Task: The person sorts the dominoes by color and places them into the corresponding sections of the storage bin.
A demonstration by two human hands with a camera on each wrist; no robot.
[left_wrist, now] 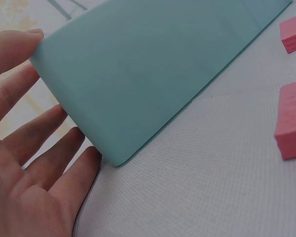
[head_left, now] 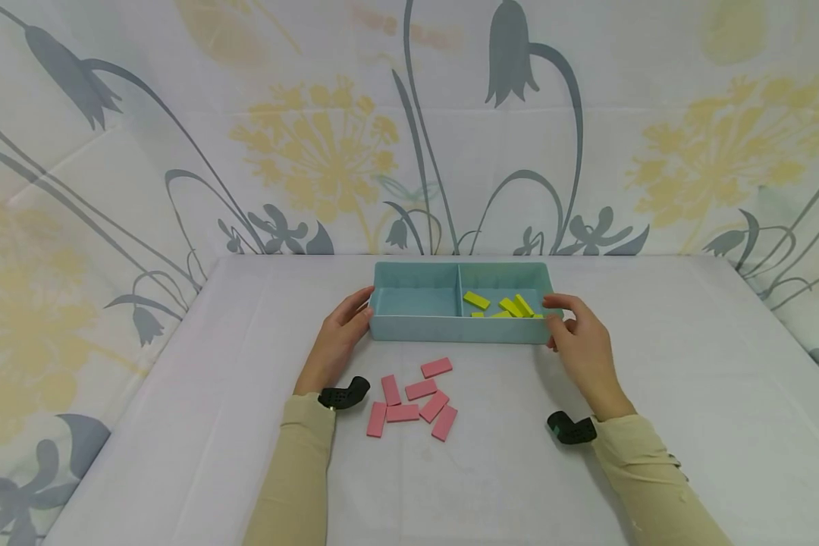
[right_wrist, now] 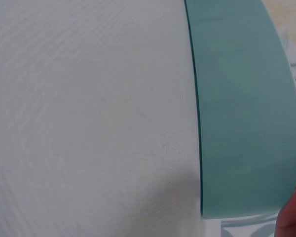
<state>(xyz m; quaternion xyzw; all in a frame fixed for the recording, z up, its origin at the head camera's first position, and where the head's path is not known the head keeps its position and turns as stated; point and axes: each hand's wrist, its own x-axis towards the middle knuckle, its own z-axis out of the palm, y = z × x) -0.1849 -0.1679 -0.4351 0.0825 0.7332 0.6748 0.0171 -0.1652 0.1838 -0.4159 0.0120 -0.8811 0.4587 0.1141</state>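
A pale blue two-compartment box point(head_left: 416, 329) stands on the table between the two hands. My left hand point(head_left: 337, 341) touches its left end; in the left wrist view, fairly straight fingers point(left_wrist: 49, 121) lie along the end wall with the thumb by the top corner. At the other end, my right hand point(head_left: 582, 345) grips the right front corner, index finger over the rim and the other fingers curled. In the right wrist view only a bit of that hand point(right_wrist: 291, 217) shows. Several yellow blocks point(head_left: 476, 300) lie in the right compartment; the left compartment holds nothing visible.
Several flat pink blocks point(head_left: 403, 413) lie loosely spread on the white tabletop point(head_left: 491, 485) in front of the box, between the forearms. Behind the table hangs a flower-patterned cloth point(head_left: 450, 152). Each wrist wears a black camera mount point(head_left: 572, 429).
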